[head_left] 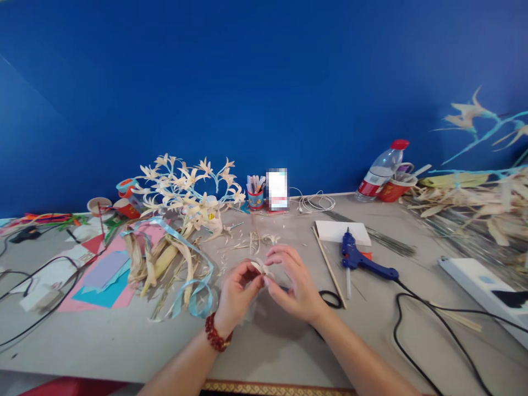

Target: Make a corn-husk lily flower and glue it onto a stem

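My left hand (237, 294), with a red bead bracelet (214, 334) on the wrist, and my right hand (291, 283) meet over the middle of the grey table (124, 341). Both pinch a small pale piece of dried husk (261, 268) between their fingertips. Loose husk scraps (256, 241) lie just beyond the hands. A sprig of pale husk flowers on a light blue stem (185, 187) stands behind them to the left.
A blue glue gun (363, 261) with a black cord (416, 324) lies to the right, beside a thin wooden stick (328, 264) and a white block (342, 231). Coloured paper sheets (107, 275), husk bundle and blue ribbon (193, 286) lie left. Bottle (381, 170), cups and dried leaves stand at the back right.
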A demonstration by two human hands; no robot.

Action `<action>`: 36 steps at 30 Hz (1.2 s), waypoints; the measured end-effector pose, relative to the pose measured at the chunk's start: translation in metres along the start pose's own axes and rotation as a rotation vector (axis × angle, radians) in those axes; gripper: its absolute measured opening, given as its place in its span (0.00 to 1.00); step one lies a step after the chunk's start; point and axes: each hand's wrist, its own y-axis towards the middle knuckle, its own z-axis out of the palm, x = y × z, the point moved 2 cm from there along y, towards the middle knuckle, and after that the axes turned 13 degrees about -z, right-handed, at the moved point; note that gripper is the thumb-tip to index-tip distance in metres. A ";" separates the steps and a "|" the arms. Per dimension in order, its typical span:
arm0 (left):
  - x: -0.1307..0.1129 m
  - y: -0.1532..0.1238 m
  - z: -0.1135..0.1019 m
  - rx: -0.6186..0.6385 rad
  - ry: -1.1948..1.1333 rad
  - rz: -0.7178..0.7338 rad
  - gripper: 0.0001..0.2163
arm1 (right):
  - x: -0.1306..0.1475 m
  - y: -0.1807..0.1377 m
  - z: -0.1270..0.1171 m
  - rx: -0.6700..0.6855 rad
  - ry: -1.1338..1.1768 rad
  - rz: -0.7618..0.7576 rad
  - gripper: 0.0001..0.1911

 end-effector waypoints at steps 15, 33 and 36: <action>-0.004 -0.003 -0.008 -0.136 0.127 0.265 0.04 | 0.005 0.005 -0.023 0.106 -0.075 -0.172 0.17; 0.020 0.000 0.007 0.080 -0.092 -0.091 0.06 | -0.043 -0.087 -0.153 0.275 -1.001 0.504 0.21; 0.021 -0.002 0.012 0.108 -0.120 -0.141 0.07 | -0.063 -0.102 -0.161 0.448 -1.003 0.549 0.26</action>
